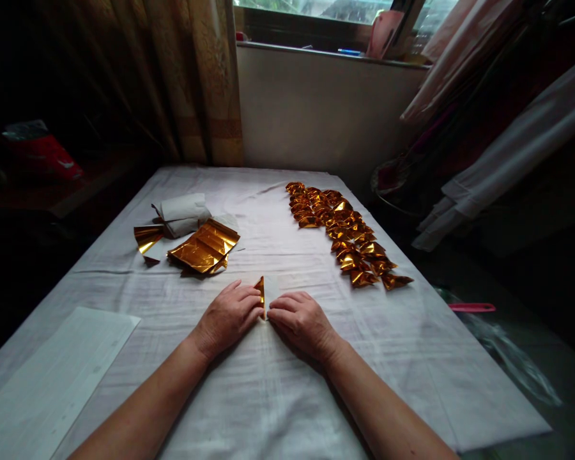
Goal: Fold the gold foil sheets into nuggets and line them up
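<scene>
My left hand (230, 316) and my right hand (303, 322) rest side by side on the white cloth (268, 396), fingertips meeting. Between them they pinch a small gold foil paper (260, 291), whose folded corner stands up above the fingers. Both hands have their fingers curled together on the paper. A stack of flat gold foil sheets (205, 246) lies to the upper left of my left hand. A long row of several folded gold pieces (345, 233) runs along the right side of the cloth.
A rolled white bundle (182, 214) and a loose gold sheet (147, 237) sit by the stack. A white paper sheet (52, 377) lies at the near left. A wall and window sill (326, 54) stand behind, curtains at both sides, and a pink stick (472, 307) lies off the right edge.
</scene>
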A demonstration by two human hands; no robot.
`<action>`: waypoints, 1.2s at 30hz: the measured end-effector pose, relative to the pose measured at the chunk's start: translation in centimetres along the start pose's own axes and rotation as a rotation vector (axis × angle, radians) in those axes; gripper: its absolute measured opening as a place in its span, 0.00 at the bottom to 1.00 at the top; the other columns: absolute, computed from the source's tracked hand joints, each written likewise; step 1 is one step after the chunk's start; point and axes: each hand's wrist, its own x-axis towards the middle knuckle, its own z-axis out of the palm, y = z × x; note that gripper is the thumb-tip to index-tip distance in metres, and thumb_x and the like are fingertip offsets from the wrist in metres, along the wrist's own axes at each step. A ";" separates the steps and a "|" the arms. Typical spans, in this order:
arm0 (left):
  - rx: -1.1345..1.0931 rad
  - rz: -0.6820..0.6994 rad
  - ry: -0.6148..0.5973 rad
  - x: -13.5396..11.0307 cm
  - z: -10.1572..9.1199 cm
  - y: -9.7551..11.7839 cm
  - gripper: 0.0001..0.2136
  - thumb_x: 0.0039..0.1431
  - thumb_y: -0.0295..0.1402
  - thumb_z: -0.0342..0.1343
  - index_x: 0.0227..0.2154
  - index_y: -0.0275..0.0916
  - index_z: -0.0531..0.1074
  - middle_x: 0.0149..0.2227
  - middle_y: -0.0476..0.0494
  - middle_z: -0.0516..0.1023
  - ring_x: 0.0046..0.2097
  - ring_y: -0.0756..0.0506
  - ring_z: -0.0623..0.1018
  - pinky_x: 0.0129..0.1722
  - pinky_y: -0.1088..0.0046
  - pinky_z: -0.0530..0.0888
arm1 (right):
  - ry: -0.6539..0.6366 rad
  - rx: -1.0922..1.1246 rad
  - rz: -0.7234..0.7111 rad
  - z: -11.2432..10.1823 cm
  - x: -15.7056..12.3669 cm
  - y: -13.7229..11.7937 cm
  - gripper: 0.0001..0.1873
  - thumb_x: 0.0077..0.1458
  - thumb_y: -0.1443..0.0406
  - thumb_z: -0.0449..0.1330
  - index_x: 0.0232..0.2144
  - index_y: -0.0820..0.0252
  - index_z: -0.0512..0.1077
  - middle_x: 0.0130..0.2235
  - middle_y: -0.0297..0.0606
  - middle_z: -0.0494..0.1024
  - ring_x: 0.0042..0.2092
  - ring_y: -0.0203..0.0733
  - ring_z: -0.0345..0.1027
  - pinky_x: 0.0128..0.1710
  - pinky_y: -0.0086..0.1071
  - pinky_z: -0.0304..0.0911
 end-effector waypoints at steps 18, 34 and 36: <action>-0.145 -0.122 0.069 0.1 0.8 1.1 0.03 0.61 0.29 0.54 0.31 0.41 0.71 0.38 0.44 0.76 0.43 0.44 0.74 0.48 0.65 0.73 | 0.035 0.211 0.227 1.0 0.8 1.7 0.02 0.57 0.64 0.64 0.33 0.52 0.78 0.40 0.35 0.81 0.42 0.41 0.72 0.45 0.36 0.65; -0.166 -0.162 0.059 0.1 1.0 1.1 0.04 0.61 0.33 0.57 0.31 0.40 0.70 0.40 0.44 0.75 0.44 0.44 0.74 0.48 0.64 0.72 | 0.043 0.196 0.293 1.3 1.2 0.9 0.03 0.53 0.66 0.65 0.32 0.54 0.75 0.40 0.35 0.78 0.44 0.43 0.69 0.47 0.37 0.60; -0.168 -0.164 0.061 0.1 1.1 1.0 0.04 0.61 0.34 0.57 0.31 0.41 0.70 0.40 0.44 0.75 0.44 0.44 0.74 0.48 0.64 0.72 | 0.031 0.193 0.289 1.3 1.2 0.9 0.04 0.53 0.66 0.66 0.33 0.54 0.75 0.40 0.36 0.78 0.45 0.43 0.68 0.47 0.38 0.60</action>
